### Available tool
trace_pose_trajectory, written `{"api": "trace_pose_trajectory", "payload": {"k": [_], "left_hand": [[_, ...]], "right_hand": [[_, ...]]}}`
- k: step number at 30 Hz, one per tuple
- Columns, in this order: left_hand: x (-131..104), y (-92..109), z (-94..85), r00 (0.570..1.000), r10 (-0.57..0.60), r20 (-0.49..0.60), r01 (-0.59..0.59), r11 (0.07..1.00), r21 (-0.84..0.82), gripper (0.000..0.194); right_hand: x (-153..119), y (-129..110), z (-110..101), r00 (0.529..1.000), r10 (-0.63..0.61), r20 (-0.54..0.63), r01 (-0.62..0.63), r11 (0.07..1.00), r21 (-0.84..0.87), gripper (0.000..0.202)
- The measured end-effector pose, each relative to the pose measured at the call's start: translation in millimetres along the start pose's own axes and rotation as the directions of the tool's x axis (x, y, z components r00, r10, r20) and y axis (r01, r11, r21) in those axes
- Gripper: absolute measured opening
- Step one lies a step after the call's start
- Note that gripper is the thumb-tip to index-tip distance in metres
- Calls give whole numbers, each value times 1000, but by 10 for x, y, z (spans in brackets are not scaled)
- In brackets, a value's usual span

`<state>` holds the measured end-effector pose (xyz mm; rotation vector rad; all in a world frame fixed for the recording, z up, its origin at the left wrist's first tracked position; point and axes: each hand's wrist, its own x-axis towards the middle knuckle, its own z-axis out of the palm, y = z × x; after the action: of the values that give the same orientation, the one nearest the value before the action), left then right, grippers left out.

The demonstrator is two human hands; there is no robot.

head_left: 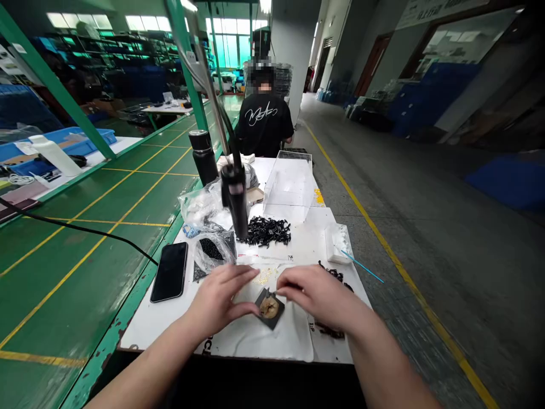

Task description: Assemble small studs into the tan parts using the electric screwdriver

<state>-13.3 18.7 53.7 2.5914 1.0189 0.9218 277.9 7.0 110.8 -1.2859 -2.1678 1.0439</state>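
A dark square block (277, 319) with a round tan inset (269, 307) lies on the white work surface between my hands. My left hand (219, 295) is beside its left edge, thumb tip at the block, the other fingers stretched out and apart from the thumb. At the block's upper right corner, my right hand (313, 287) has thumb and forefinger pinched together; whatever they hold is too small to make out. Just beyond the block lie many tiny gold-coloured pieces (266, 276), partly hidden by my left fingers.
A black cylindrical tool (236, 207) hangs over a pile of small black parts (272, 232). Left are a phone (169, 272), a plastic bag of black bits (210, 250) and a bottle (203, 156). A clear box (289, 184) stands behind; a white box (338, 244) is right. A person (264, 122) sits ahead.
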Motion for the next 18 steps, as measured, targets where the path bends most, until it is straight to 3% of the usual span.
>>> {"api": "trace_pose_trajectory", "payload": {"k": [2,4,6,8,10,12,15,18], "left_hand": [[-6,-69,-118,973,-215,-83,223,969,106,43],[13,-155,-233,892,-425,-153,452,853,263,45],[68,-244,-331,826,-544,-149,550,717,427,45],[152,-317,-390,804,-590,-76,531,653,539,41],[249,-360,-398,793,-609,4,491,643,587,40],[340,-379,-360,780,-623,55,473,645,600,40],[424,-396,-258,762,-642,81,478,642,600,32],[418,-435,-182,752,-656,69,494,630,600,31]], "right_hand": [[167,-44,-287,996,62,-58,-58,995,79,13],[371,-50,-521,956,143,-256,-91,974,206,19],[568,-20,-653,808,210,-550,7,931,365,29],[694,25,-673,706,247,-663,80,903,422,47],[702,63,-609,715,232,-660,60,920,387,55],[583,84,-505,749,201,-632,-8,956,294,45],[254,107,-352,802,210,-559,-192,977,91,30],[-93,162,-220,849,269,-454,-376,912,-162,24]]}}
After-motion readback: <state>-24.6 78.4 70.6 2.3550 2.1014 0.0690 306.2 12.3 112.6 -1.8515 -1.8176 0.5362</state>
